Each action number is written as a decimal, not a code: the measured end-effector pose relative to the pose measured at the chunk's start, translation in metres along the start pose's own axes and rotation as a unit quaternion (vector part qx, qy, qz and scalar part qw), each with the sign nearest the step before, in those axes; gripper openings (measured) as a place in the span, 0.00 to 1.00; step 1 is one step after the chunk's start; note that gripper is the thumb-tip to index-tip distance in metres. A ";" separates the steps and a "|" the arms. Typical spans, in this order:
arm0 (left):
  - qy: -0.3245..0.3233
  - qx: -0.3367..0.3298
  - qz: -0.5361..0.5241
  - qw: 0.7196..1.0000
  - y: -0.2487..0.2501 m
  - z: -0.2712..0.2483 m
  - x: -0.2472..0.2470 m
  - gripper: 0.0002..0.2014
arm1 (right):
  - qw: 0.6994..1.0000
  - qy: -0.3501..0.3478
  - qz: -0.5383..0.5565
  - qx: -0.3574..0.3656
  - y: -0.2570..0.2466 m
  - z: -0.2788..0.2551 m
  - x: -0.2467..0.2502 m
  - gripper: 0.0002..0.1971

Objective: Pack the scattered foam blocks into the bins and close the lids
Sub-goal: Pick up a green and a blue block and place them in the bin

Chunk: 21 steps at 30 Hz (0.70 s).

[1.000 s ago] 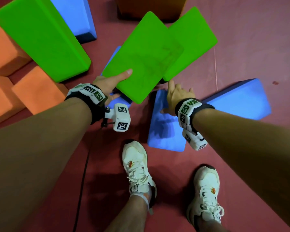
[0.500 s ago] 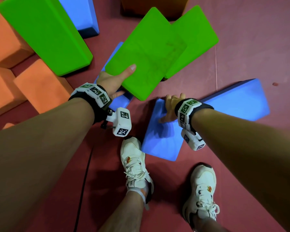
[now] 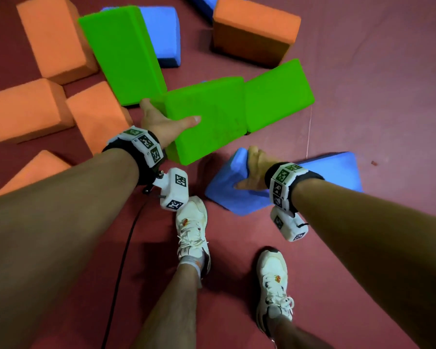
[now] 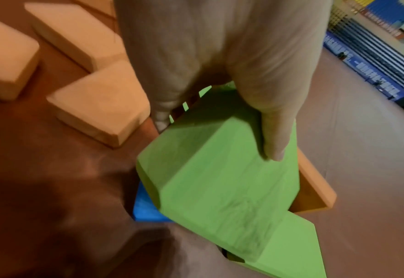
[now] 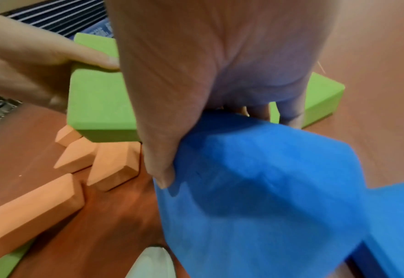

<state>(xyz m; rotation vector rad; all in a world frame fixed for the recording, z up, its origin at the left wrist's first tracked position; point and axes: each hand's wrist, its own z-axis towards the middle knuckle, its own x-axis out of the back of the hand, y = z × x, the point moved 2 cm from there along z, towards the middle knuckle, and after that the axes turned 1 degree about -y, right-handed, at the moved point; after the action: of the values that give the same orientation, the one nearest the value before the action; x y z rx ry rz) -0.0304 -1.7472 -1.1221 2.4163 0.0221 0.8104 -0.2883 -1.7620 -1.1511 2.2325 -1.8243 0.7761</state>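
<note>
— What is held by the left hand (image 3: 161, 122)?
— A green block (image 3: 207, 119) is gripped at its near end, thumb on top, just above the left shoe (image 3: 191, 222).

— And the right hand (image 3: 256, 170)?
— A blue block (image 3: 227, 190) is clasped by its edge, tilted off the red floor (image 3: 363, 84), right of that shoe.

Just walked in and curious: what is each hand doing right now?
Left hand: closed on a green foam block, thumb on top.
Right hand: closed on the edge of a blue foam block.
</note>
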 end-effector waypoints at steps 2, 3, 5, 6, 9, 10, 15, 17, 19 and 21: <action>0.031 -0.035 0.036 0.998 0.002 -0.030 0.031 0.58 | 1.000 0.001 -0.026 0.017 -0.012 -0.026 0.026 0.41; 0.045 -0.047 0.049 0.997 0.001 -0.048 0.047 0.57 | 0.998 0.014 -0.052 0.025 -0.019 -0.041 0.038 0.40; 0.073 -0.060 0.104 0.990 -0.011 -0.085 0.079 0.55 | 0.989 0.054 -0.126 0.048 -0.040 -0.074 0.058 0.41; 0.081 -0.060 0.142 0.985 -0.018 -0.105 0.093 0.53 | 0.983 0.065 -0.163 0.059 -0.053 -0.091 0.067 0.43; 0.091 -0.054 0.246 0.963 -0.051 -0.168 0.133 0.51 | 0.961 0.085 -0.239 0.106 -0.097 -0.132 0.074 0.44; 0.084 -0.052 0.266 0.959 -0.064 -0.187 0.142 0.51 | 0.956 0.091 -0.252 0.119 -0.111 -0.143 0.071 0.45; 0.063 0.025 0.247 0.967 -0.175 -0.277 0.173 0.56 | 0.934 0.088 -0.288 0.191 -0.193 -0.188 0.011 0.49; 0.071 0.049 0.229 0.970 -0.222 -0.313 0.179 0.57 | 0.919 0.076 -0.319 0.219 -0.223 -0.208 -0.028 0.48; 0.077 0.062 0.231 0.968 -0.266 -0.349 0.183 0.57 | 0.894 0.057 -0.371 0.243 -0.249 -0.230 -0.075 0.44; 0.078 0.082 0.218 0.969 -0.326 -0.393 0.190 0.56 | 0.854 0.040 -0.441 0.274 -0.280 -0.261 -0.142 0.42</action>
<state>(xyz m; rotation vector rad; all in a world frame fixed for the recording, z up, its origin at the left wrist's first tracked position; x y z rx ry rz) -0.0412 -1.2338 -0.9396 2.5422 -0.4079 1.2372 -0.1164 -1.4578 -0.9407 2.8767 -0.3681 1.2041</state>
